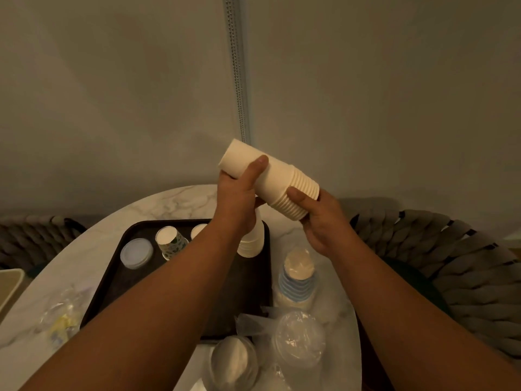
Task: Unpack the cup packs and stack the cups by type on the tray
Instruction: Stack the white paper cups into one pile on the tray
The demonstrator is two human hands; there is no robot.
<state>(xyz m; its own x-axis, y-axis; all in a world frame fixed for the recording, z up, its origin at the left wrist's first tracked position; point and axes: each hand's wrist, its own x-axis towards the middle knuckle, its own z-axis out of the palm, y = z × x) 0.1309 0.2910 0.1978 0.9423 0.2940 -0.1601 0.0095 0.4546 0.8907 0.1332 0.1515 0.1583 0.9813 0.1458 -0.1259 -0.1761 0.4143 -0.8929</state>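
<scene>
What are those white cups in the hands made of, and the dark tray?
White cups: probably paper, matte, with thin rolled rims ribbing the nested end. Tray: likely plastic, dark brown, dull finish with a moulded raised rim; the dim light leaves it uncertain.

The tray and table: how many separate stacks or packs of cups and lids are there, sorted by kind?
Plain white cup stacks: 2, one held in both hands, one on the tray
Patterned cups: 1
Blue-striped cup stacks: 1
Lid piles: 3
Partly hidden cup on the tray: 1
Total: 8
</scene>
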